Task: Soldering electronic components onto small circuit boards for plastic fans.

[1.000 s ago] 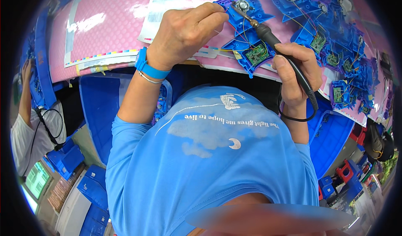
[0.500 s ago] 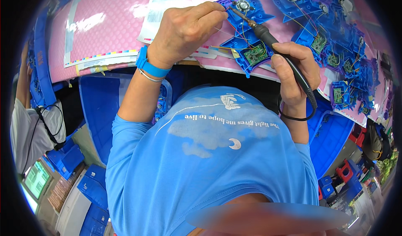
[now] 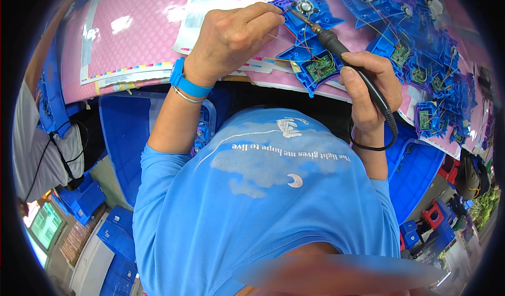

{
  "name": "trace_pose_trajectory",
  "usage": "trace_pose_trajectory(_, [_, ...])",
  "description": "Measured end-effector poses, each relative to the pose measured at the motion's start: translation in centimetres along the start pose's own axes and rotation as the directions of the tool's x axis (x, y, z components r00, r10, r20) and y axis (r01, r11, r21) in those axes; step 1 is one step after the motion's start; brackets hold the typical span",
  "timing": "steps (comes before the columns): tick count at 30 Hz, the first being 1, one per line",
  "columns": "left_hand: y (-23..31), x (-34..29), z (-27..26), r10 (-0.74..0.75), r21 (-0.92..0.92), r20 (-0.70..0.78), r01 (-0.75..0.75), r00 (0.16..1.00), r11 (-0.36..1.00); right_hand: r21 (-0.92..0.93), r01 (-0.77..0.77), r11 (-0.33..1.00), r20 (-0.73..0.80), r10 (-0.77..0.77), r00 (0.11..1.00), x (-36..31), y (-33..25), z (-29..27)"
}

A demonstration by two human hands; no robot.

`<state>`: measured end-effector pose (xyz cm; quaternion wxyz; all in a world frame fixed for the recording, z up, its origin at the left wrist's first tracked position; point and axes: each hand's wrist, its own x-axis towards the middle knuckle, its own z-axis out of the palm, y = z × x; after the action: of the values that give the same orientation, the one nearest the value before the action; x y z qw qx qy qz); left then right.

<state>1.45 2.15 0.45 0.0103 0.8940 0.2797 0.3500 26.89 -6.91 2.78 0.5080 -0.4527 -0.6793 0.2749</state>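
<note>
Your right hand (image 3: 368, 93) grips the black handle of a soldering iron (image 3: 336, 46) like a pen, fingers wrapped firmly around it, so the tip angles up and to the left toward the blue plastic housing (image 3: 310, 43) lying on the pink mat (image 3: 131, 38). The pen hold gives you fine control at the tip — it appears to meet the work near the small round speaker (image 3: 304, 6) at the housing's top.

Your left hand (image 3: 234, 36) rests knuckles-up just left of the housing, fingertips pinched together on what looks like a thin strand of wire or solder; I cannot tell which. It feeds in right by the iron's tip, so both hands converge on one joint. A green circuit board (image 3: 321, 67) sits in the lower part of the housing, with thin wires crossing above it.

More blue housings (image 3: 421, 59) with boards lie in a loose pile to the right. Below the bench edge, a blue bin (image 3: 129, 138) stands by your left arm — what it holds is hidden.
</note>
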Motion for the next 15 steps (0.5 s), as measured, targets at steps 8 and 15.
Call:
trace_pose_trajectory(8, [0.08,0.31,-0.17,0.010,-0.013,-0.009,-0.010,1.000,1.000,-0.037,0.058,0.998,0.013,-0.058,0.998,-0.11,-0.11,-0.34])
trace_pose_trajectory(15, [0.09,0.32,-0.20,0.000,-0.015,-0.012,-0.001,1.000,1.000,0.048,0.012,0.999,-0.090,-0.008,0.996,-0.26,-0.11,-0.10])
